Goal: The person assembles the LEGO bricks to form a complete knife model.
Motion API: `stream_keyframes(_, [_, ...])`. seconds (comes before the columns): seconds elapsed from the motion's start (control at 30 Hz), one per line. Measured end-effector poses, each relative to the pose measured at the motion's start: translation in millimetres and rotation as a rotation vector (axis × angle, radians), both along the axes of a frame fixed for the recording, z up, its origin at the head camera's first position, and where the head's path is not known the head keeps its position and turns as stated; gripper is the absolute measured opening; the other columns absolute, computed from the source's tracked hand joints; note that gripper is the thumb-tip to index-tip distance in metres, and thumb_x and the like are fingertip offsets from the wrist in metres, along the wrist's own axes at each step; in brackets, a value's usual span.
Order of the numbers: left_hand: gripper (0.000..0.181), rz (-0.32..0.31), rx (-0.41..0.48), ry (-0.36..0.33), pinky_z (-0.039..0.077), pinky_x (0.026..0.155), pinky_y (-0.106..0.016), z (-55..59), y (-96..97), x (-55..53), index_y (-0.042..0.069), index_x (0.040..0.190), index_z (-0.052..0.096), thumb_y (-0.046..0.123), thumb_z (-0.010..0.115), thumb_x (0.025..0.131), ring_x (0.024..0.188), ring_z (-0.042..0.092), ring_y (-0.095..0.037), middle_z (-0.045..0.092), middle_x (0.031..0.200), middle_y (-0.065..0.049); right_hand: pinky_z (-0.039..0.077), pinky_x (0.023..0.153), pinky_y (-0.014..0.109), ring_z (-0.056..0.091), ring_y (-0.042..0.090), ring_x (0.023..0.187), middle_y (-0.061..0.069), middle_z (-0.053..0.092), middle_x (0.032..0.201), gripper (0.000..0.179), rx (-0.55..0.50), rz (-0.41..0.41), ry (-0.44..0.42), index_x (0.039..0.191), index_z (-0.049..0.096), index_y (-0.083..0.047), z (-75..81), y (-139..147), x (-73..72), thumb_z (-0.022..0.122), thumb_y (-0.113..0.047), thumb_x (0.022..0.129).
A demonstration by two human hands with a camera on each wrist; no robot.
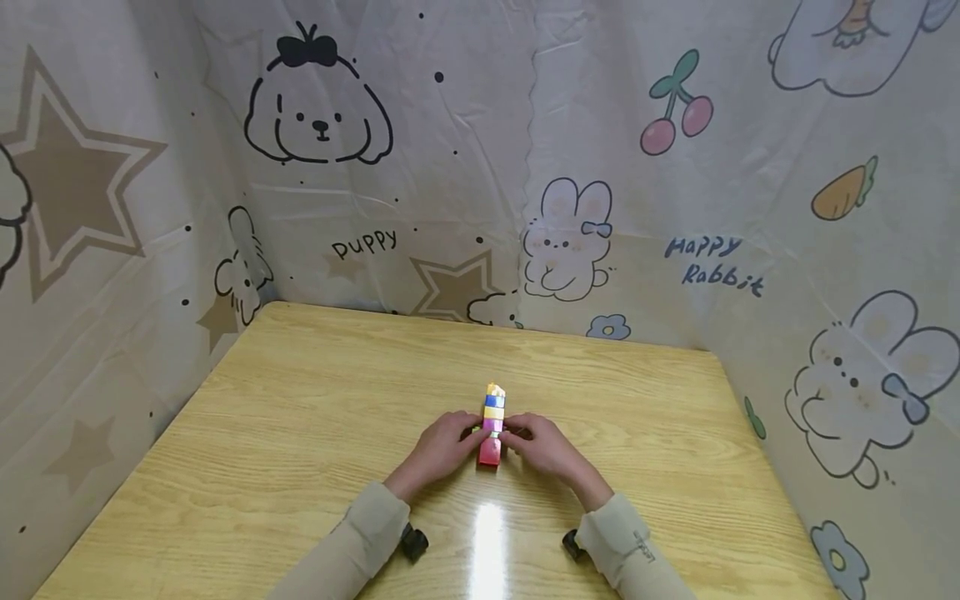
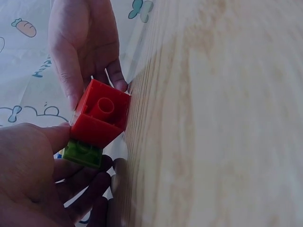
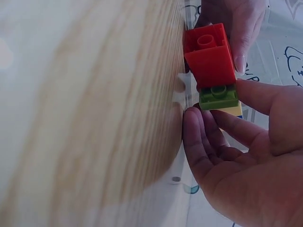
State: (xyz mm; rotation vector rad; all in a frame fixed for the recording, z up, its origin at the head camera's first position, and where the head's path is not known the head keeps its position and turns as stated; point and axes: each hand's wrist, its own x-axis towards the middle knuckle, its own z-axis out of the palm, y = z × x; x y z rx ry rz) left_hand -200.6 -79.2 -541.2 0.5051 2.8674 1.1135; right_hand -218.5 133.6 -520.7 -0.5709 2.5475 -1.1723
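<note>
A stack of toy building bricks point(image 1: 494, 412) lies lengthwise on the table between both hands. Nearest the person is a red brick point(image 3: 210, 64), its hollow underside facing back in both wrist views. Pink, yellow, blue and orange-yellow pieces follow towards the far end. Green bricks point(image 3: 218, 97) stick out sideways just past the red one. From the left, my left hand point(image 1: 444, 442) pinches the stack with thumb and fingers near the green part. On the opposite side my right hand point(image 1: 538, 444) pinches it at about the same height. The fingers partly hide the green pieces.
The wooden table point(image 1: 315, 392) reaches to patterned cloth walls point(image 1: 465, 192) at the back and both sides. A dark wrist camera point(image 1: 414, 542) sits under the left cuff, another wrist camera point(image 1: 573, 545) under the right one. Glare point(image 1: 487, 550) brightens the table's near middle.
</note>
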Motion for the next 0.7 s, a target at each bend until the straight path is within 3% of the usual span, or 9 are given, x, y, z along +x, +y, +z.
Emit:
stream_keyframes(0.23, [0.028,0.004,0.008,0.03,0.046,0.076,-0.035,-1.7,0.0,0.0,0.013,0.112,0.074,0.035,0.057,0.107,0.089,0.058,-0.016,0.066,0.092,0.002,0.055,0.097,0.046,0.065,0.025,0.113,0.015,0.069,0.126,0.035,-0.005,0.007,-0.001,0.13,0.07,-0.003,0.7,0.1,0.0,0.062,-0.026,0.105])
stream_keyframes(0.53, [0.031,0.009,-0.035,0.059,0.043,0.072,-0.031,-2.1,1.0,0.8,0.012,0.115,0.075,0.035,0.057,0.107,0.085,0.053,-0.015,0.061,0.089,0.002,0.053,0.098,0.047,0.063,0.024,0.112,0.012,0.07,0.122,0.034,0.014,0.02,0.011,0.128,0.071,-0.005,1.3,1.4,-1.3,0.062,-0.028,0.105])
stream_keyframes(0.7, [0.034,0.009,-0.039,0.046,0.043,0.072,-0.03,-2.0,0.7,1.5,0.01,0.12,0.075,0.036,0.056,0.108,0.087,0.053,-0.015,0.063,0.094,0.001,0.053,0.087,0.039,0.06,0.018,0.102,0.008,0.069,0.114,0.034,0.008,0.033,-0.009,0.128,0.072,-0.006,-0.2,2.3,-2.3,0.061,-0.029,0.106])
